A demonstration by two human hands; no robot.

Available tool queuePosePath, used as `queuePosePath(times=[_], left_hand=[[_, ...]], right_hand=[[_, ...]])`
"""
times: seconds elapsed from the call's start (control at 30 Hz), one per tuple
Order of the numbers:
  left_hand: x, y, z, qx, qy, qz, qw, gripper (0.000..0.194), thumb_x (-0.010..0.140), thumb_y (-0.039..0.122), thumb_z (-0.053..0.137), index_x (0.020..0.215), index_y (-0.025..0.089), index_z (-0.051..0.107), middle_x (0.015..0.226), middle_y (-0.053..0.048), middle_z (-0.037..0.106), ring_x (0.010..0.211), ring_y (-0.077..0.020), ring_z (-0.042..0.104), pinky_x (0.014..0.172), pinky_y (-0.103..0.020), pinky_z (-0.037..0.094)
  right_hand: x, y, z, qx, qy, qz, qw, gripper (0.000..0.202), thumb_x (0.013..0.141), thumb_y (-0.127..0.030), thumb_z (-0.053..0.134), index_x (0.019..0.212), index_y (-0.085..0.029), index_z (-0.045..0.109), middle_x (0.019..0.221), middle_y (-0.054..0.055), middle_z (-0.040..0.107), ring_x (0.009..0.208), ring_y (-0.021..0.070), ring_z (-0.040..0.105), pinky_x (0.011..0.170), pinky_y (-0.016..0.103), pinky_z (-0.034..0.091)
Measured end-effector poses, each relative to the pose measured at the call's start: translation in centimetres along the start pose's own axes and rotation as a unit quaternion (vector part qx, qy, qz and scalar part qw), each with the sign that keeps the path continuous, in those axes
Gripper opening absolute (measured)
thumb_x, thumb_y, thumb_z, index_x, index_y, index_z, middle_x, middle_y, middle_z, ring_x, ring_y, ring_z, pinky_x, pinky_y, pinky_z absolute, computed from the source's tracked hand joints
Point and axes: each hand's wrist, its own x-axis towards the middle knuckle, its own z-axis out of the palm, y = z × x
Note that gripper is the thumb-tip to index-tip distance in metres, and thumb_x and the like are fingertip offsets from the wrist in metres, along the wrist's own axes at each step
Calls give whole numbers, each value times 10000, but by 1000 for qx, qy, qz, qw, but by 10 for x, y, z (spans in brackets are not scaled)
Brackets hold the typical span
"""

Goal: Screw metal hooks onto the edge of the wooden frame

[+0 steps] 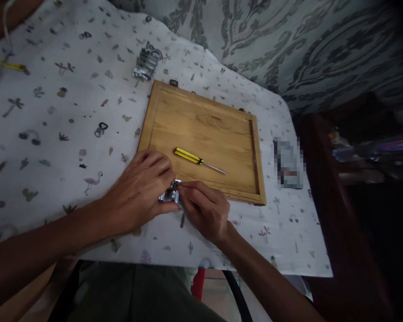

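My left hand grips a small shiny metal hinge at the near edge of a wooden framed panel. The fingers of my right hand are pinched together against the hinge's right side; whatever small thing they may hold is hidden. On the panel, just beyond both hands, lies a yellow and black screwdriver with its metal shaft pointing right. Several metal hinges sit in a group past the panel's far left corner.
A patterned white cloth covers the table. A blurred flat packet lies right of the panel. At the far left are a yellow object and a pale cord. A patterned curtain hangs behind the table.
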Motion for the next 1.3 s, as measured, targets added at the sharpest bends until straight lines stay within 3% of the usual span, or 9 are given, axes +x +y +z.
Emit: queuePosePath(times=[0.2,0.4,0.6,1.3], left_hand=[[0,0,0,-8,4,1,1000,310,845,432,821,890,168,664,985,-62,663,1032,-282,575,898,-436,440],[-1,-2,0,1,6,14,1000,362,796,441,864,899,160,661,995,-70,670,1021,-293,590,878,-441,448],[-1,-1,-1,9,-5,3,1000,342,813,450,842,865,178,641,991,-62,678,1010,-289,596,865,-440,453],[1,-1,-2,13,-13,1,1000,351,805,467,847,851,173,661,988,-76,678,1022,-302,594,863,-447,457]], right_hand=[[-1,0,-1,28,-12,22,999,164,998,-150,589,930,-213,724,933,47,804,780,147,764,689,254,636],[-1,1,-2,61,15,38,997,89,969,-139,646,991,-195,712,865,43,769,767,145,739,695,247,625],[-1,3,-2,62,-8,46,997,170,997,-188,612,1093,-209,751,900,53,711,776,153,700,684,264,601],[4,4,-7,22,-51,35,998,199,1050,-224,531,1004,-175,718,891,49,666,780,146,676,691,251,595]])
